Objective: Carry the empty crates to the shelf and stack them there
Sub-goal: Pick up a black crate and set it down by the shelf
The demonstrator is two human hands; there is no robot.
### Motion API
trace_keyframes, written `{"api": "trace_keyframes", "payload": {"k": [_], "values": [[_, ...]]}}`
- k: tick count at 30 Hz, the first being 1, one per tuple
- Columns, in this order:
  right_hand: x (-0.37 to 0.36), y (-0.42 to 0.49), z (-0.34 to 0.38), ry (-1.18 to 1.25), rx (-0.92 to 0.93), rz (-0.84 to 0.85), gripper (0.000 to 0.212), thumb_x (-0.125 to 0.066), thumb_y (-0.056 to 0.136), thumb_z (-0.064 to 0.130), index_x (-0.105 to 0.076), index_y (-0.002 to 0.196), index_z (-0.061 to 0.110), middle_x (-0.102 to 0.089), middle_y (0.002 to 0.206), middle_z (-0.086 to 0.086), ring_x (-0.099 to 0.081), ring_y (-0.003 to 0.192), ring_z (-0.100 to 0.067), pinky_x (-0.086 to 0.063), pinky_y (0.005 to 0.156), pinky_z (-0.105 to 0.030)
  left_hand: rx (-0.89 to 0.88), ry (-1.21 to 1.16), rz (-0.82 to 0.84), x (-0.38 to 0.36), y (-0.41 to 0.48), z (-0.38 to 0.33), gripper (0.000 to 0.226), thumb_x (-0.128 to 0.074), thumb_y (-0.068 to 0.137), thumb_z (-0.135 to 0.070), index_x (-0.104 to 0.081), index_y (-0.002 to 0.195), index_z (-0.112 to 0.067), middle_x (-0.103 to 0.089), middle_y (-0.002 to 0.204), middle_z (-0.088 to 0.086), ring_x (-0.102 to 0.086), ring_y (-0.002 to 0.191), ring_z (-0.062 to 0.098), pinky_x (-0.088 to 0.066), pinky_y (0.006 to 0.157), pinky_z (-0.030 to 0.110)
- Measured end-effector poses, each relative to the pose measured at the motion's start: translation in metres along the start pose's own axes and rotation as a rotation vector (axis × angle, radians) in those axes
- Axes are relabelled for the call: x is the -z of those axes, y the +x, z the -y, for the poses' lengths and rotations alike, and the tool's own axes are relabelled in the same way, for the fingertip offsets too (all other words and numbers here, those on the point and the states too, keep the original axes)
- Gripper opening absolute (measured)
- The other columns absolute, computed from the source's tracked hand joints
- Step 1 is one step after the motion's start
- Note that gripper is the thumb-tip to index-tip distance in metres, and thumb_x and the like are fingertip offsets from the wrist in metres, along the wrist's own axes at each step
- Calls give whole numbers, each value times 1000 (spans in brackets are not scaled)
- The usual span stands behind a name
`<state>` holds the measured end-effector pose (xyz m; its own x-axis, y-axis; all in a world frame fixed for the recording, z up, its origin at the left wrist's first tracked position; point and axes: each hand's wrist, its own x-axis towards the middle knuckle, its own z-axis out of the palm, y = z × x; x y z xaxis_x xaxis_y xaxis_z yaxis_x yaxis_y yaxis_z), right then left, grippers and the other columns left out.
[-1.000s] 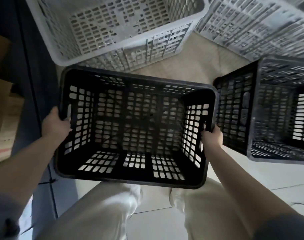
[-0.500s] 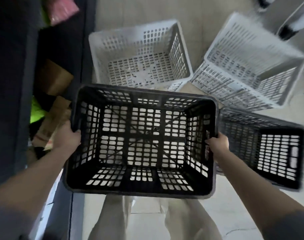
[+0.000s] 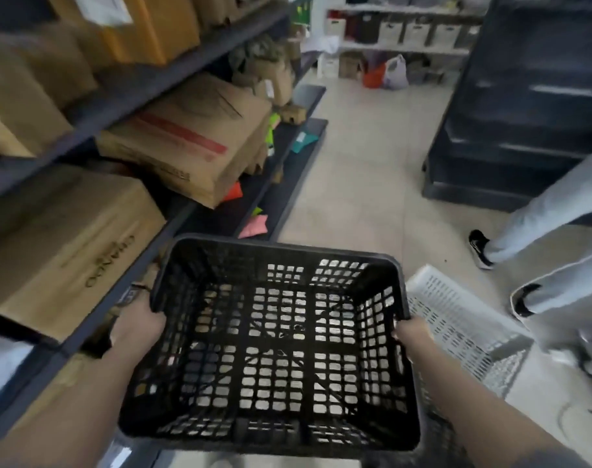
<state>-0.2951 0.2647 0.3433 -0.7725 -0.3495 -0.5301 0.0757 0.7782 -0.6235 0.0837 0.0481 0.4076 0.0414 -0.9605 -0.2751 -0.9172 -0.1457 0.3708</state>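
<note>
I carry the empty black crate (image 3: pixel 274 339) between my hands, left hand (image 3: pixel 137 327) and right hand (image 3: pixel 411 334) gripping opposite rims; it's light, rigid, easy to hold there.

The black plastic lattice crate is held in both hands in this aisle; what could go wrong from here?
1. The black plastic lattice crate hides the floor ahead; the carrier might trip over the white plastic crate lying beside it.
2. Another person's legs stand close on the right; a collision seems possible.
3. The left hand passes close to the dark metal shelf edge and could be knocked. The right hand looks clear.
</note>
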Motion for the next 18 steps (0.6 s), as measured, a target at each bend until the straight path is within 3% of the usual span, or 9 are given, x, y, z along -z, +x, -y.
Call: {"api": "trace_keyframes", "payload": {"k": [4, 6, 8, 9, 11, 14, 15, 18], "values": [[41, -28, 52, -91, 107, -5, 28, -54, 87, 5, -64, 109, -8, -66, 100, -27, -64, 99, -39, -45, 76, -36, 44, -131, -13, 57, -44, 2, 31, -54, 90, -16, -55, 120, -10, -69, 83, 18, -69, 69, 35, -60, 66, 48], [60, -46, 75, -176, 177, 12, 33, -51, 90, 6, -60, 119, -7, -64, 114, -26, -60, 112, -39, -47, 84, -36, 62, -132, -76, 82, -72, 5, 23, -58, 85, -16, -62, 107, -9, -64, 68, 9, -64, 55, 26, -52, 51, 30], [77, -74, 88, -215, 252, 22, 35, -48, 92, 8, -57, 124, -5, -59, 127, -26, -56, 121, -36, -46, 91, -33, 82, -111, -144, 102, -99, 11, 21, -58, 83, -12, -65, 102, -3, -55, 59, 3, -55, 46, 18, -42, 50, 26], [83, -87, 91, -235, 276, 45, 34, -49, 91, 6, -57, 122, -6, -59, 128, -27, -56, 120, -37, -46, 91, -33, 93, -117, -166, 110, -113, 16, 22, -58, 83, -8, -64, 103, 0, -56, 60, 6, -55, 49, 21, -43, 53, 30], [90, -105, 97, -314, 323, 67, 31, -53, 87, 1, -61, 115, -8, -62, 120, -30, -59, 114, -39, -47, 88, -35, 107, -155, -176, 123, -134, 27, 24, -56, 83, -2, -62, 105, 6, -66, 81, 24, -64, 71, 35, -50, 66, 40], [101, -148, 100, -316, 410, 138, 17, -52, 84, -7, -66, 95, -8, -60, 92, -29, -61, 88, -31, -46, 71, -31, 112, -176, -239, 138, -184, 60, 24, -57, 84, -1, -63, 104, 11, -66, 105, 34, -63, 101, 44, -49, 84, 44], [103, -166, 99, -325, 440, 156, 11, -53, 83, -9, -63, 83, -5, -57, 82, -25, -58, 78, -28, -43, 62, -25, 132, -166, -261, 145, -205, 74, 25, -56, 85, -3, -64, 105, 10, -66, 107, 34, -62, 104, 43, -49, 87, 43], [103, -221, 92, -348, 483, 220, 24, -57, 78, -12, -51, 58, -1, -50, 58, -16, -48, 51, -24, -34, 29, -16, 221, -172, -303, 166, -268, 122, 26, -56, 85, -5, -64, 104, 10, -67, 103, 35, -65, 100, 44, -54, 89, 45]]}}
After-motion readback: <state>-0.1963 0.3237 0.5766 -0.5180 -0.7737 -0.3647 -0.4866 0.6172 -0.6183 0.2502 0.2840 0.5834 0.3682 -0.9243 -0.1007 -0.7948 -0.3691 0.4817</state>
